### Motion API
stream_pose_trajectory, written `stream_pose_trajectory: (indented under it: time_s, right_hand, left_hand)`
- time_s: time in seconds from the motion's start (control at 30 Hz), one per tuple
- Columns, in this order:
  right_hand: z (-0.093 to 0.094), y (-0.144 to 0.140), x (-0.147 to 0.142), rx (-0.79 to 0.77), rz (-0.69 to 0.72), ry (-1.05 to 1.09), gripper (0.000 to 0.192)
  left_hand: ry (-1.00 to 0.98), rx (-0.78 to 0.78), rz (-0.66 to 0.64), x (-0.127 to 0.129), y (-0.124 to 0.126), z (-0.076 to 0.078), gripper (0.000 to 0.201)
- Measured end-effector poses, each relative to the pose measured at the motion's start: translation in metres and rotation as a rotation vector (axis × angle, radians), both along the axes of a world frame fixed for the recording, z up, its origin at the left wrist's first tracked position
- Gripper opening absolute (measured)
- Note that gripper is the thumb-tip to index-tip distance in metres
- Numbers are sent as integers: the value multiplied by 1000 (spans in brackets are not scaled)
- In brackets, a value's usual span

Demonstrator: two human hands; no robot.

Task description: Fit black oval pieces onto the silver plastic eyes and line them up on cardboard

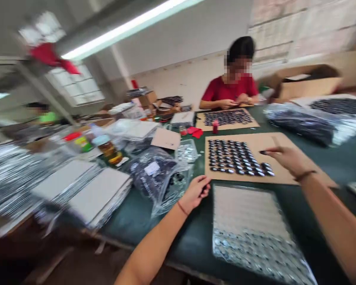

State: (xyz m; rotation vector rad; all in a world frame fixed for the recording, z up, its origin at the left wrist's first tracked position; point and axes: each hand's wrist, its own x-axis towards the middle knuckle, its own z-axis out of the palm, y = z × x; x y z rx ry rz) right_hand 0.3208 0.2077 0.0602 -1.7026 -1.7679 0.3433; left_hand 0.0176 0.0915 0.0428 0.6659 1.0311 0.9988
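small dark oval piece (262,152): pinched at fingertips of right hand (287,158), just over the right edge of the rows
rows of dark glossy oval pieces (237,160): laid out on flat brown cardboard sheet (284,142)
left hand (195,193): curled closed, something dark inside, can't tell what; beside clear plastic bag of dark parts (160,178)
clear blister tray (249,229): near edge of dark green table (344,166)
person in red shirt (230,89): opposite side, hands at second cardboard sheet (227,118)

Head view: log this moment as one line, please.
right hand: pinching a small dark piece over cardboard sheet | left hand: closed, beside plastic bag | foil tray: near edge
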Motion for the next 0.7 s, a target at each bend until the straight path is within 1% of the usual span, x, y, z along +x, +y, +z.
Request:
stream_pose_trajectory:
  time_s: [0.07, 0.13, 0.23, 0.37, 0.5, 0.57, 0.63, 0.7]
  right_hand:
    - [-10, 0, 12, -69, -15, 20, 9]
    - [-17, 10, 15, -74, -66, 47, 12]
    - [-22, 23, 14, -59, -95, 68, 13]
    - [-32, 30, 15, -57, -93, 50, 12]
    - [-47, 32, 22, -123, -100, 14, 13]
    - [-51, 29, 21, -149, -97, -2, 14]
    - [-53, 23, 20, -165, -73, -16, 14]
    - [-58, 19, 25, -176, -32, -25, 15]
  left_hand:
    - [0, 6, -54, 0, 6, 0, 27]
    - [0, 2, -103, 1, 9, -1, 27]
    - [3, -16, -108, 3, 7, -1, 25]
    - [-10, -49, -108, 5, 3, -2, 24]
    - [-13, -60, -138, 6, 5, -4, 24]
    - [-5, -55, -155, 7, 4, -4, 23]
    - [7, -45, -173, 8, 0, -5, 23]
    - [9, -53, -151, 10, -5, -6, 23]
